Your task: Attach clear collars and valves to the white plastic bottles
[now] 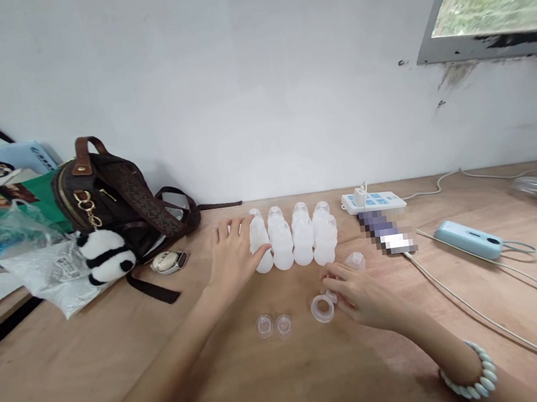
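Several milky white baby bottles [282, 245] with clear domed caps stand upright in two rows. My left hand [236, 255] is open at the left end of the rows, its thumb across the nearest left bottle [262, 254] and its fingers stretched toward the wall. In front of the right end, my right hand [357, 291] reaches low with bent fingers closed over a small translucent piece, mostly hidden. Next to those fingertips a translucent ring [322, 308] lies flat. Behind the hand sits a clear dome cap [356, 260]. Two small clear round pieces [265, 325] lie side by side nearer me.
To the left are a brown backpack [113, 188] with a panda plush [107, 256], a plastic bag [55, 272] and a computer mouse [168, 261]. On the right are a power strip [382, 200], a phone [381, 232], a blue power bank [469, 240] and white cables.
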`<state>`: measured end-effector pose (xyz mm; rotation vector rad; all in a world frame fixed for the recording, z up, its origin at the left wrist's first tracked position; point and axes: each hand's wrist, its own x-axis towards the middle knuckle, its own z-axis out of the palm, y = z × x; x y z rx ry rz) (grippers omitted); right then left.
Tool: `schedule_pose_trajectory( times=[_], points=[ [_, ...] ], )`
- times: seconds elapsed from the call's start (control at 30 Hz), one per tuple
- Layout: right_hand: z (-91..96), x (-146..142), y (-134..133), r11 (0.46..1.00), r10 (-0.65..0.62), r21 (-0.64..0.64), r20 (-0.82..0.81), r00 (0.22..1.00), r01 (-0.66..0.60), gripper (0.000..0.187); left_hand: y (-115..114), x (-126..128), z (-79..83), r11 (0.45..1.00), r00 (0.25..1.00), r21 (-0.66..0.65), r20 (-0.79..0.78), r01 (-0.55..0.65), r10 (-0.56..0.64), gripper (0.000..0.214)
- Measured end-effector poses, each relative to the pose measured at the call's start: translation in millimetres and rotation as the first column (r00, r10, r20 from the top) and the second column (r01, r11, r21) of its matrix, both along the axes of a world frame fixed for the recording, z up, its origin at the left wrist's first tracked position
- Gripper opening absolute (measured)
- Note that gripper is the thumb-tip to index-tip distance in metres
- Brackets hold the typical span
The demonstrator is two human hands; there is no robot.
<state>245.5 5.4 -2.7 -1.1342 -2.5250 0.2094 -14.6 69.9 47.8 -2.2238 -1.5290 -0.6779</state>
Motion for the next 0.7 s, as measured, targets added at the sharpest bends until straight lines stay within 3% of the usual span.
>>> schedule_pose_trajectory(
  times=[0.1,0.17,0.27,0.37,0.5,0.6,0.7],
  points=[
    [0.5,0.4,0.6,0.998,-0.022,0.049,-0.051,0.998,0.024,0.025,5.0,3.6,-7.4,0.997,1.0,-0.068,0.018,0.026,-0.025,0.048],
    [1.8,0.8,0.8,0.994,-0.035,0.098,-0.087,0.996,0.043,0.023,0.2,3.7,-8.9,0.997,0.996,-0.047,0.075,0.057,-0.053,0.045],
    [4.6,0.9,0.0,0.981,-0.036,0.183,-0.155,0.987,0.065,0.022,-17.1,2.0,-1.5,0.984,0.971,0.109,0.178,0.141,-0.159,0.042],
    [6.4,-0.1,-2.4,0.974,-0.018,0.212,-0.272,0.962,0.079,0.021,-38.4,3.6,8.7,0.912,0.903,0.234,0.195,0.336,-0.382,0.047],
    [4.8,-4.8,-8.1,0.996,-0.01,0.077,-0.428,0.904,0.048,0.035,-60.8,17.4,4.6,0.789,0.799,0.125,-0.081,0.602,-0.596,0.052],
    [2.1,-10.5,-13.7,0.999,0.005,-0.037,-0.458,0.889,-0.025,0.049,-70.2,30.6,-9.6,0.745,0.748,0.135,-0.266,0.654,-0.608,0.042],
    [-1.1,-15.2,-18.9,0.988,-0.033,-0.147,-0.505,0.862,-0.048,0.034,-72.7,36.0,-21.3,0.719,0.73,0.159,-0.28,0.676,-0.624,0.031]
  ],
)
